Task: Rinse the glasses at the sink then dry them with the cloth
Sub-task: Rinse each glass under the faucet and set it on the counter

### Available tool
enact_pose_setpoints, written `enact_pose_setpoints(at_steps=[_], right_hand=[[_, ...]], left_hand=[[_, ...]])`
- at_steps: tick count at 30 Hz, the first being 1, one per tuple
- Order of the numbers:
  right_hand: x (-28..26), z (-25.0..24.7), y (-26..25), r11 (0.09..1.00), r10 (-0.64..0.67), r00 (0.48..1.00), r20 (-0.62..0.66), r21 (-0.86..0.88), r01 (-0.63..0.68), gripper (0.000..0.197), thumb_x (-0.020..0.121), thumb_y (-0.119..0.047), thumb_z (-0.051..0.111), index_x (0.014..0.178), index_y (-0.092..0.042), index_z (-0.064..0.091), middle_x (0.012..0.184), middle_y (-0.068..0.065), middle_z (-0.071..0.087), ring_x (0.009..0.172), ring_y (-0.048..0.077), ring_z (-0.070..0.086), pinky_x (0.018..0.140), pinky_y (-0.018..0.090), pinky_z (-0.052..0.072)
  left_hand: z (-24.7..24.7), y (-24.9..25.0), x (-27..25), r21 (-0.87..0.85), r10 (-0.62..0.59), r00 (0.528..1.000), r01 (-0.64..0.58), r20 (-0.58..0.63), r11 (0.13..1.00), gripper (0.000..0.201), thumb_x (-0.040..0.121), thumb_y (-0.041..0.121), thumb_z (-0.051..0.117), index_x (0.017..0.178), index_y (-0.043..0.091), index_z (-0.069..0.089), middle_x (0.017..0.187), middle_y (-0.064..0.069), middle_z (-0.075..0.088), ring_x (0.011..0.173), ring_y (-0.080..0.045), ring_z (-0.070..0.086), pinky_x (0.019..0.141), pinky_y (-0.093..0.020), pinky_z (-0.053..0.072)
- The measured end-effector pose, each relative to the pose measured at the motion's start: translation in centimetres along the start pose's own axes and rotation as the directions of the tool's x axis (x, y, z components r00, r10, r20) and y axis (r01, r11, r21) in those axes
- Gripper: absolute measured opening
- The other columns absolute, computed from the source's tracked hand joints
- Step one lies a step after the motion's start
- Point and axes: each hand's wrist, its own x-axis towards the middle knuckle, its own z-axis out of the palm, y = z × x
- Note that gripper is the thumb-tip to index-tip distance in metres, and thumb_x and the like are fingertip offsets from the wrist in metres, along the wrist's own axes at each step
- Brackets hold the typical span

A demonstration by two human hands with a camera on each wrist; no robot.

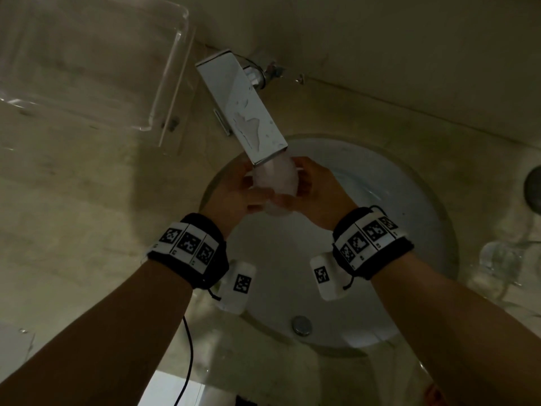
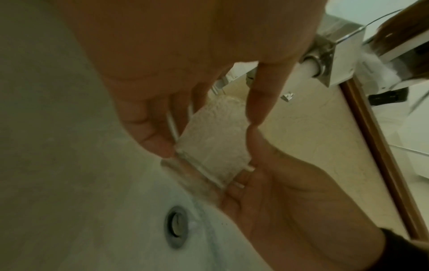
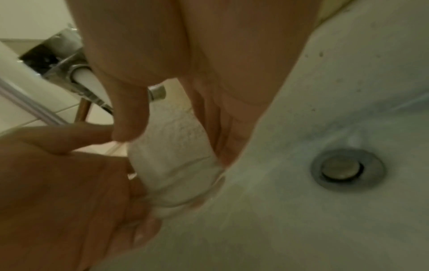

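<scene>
Both the left hand [image 1: 234, 197] and right hand [image 1: 317, 194] clamp their fingers [image 2: 260, 95] around the glass [image 1: 273, 178] under the tap [image 1: 243, 109], at 12 o'clock over the sink [image 1: 409, 200].

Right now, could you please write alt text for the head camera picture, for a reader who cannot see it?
Two hands, the left hand and the right hand, hold a clear glass under a running flat metal tap, over a round white sink. Both wrists wear black bands with square markers. More glasses stand on the counter at the right.
</scene>
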Motion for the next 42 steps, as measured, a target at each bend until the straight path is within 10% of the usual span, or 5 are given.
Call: enact_pose_setpoints(at_steps=[2,9,20,33,42], right_hand=[[0.3,0.3,0.3,0.989,0.147,0.989,0.016,0.015,-0.148,0.059,0.083,-0.042,0.075,0.128,-0.008,0.057,0.12,0.008,0.069,0.107,0.023,0.068,0.096,0.045,0.057],[1.2,1.6,0.1,0.903,0.429,0.903,-0.035,0.045,-0.428,0.082,0.087,-0.069,0.053,0.101,0.009,0.071,0.092,0.026,0.074,0.084,0.035,0.075,0.079,0.05,0.062],[1.0,1.1,-1.1,0.972,0.17,0.984,-0.057,0.176,-0.158,0.034,0.097,-0.032,0.059,0.106,-0.002,0.068,0.103,0.019,0.074,0.097,0.034,0.072,0.091,0.057,0.056],[0.6,-1.5,-3.6,0.993,0.066,0.977,-0.202,0.105,-0.045,0.038,0.082,-0.018,0.077,0.118,-0.012,0.068,0.11,0.002,0.071,0.102,0.017,0.067,0.098,0.038,0.054],[1.0,-2.5,-9.2,0.969,-0.186,0.919,-0.347,0.092,0.231,0.048,0.086,-0.012,0.071,0.131,-0.006,0.057,0.13,0.007,0.062,0.115,0.017,0.063,0.094,0.029,0.056]], left_hand=[[0.7,0.6,-0.1,0.032,-0.164,0.986,0.164,-0.015,0.986,0.022,0.093,0.035,0.066,0.109,0.019,0.064,0.107,-0.007,0.07,0.092,-0.022,0.068,0.082,-0.036,0.057],[1.7,-0.1,0.2,0.087,-0.306,0.951,0.309,-0.049,0.947,0.062,0.096,0.059,0.048,0.11,0.003,0.07,0.102,-0.015,0.072,0.087,-0.025,0.07,0.065,-0.032,0.061],[1.7,0.9,0.4,-0.159,-0.145,0.982,0.125,-0.12,0.979,0.031,0.095,0.021,0.065,0.119,0.001,0.062,0.116,-0.019,0.071,0.103,-0.032,0.071,0.092,-0.047,0.058],[0.6,0.1,0.4,-0.193,0.029,0.999,-0.037,-0.04,0.98,0.004,0.089,0.009,0.069,0.093,0.008,0.068,0.086,-0.009,0.07,0.088,-0.031,0.064,0.07,-0.042,0.063],[-0.1,-1.2,1.3,0.095,0.253,0.967,-0.255,0.031,0.962,0.096,0.038,0.047,0.093,0.124,0.021,0.057,0.119,0.012,0.064,0.114,-0.007,0.063,0.103,-0.031,0.051]])
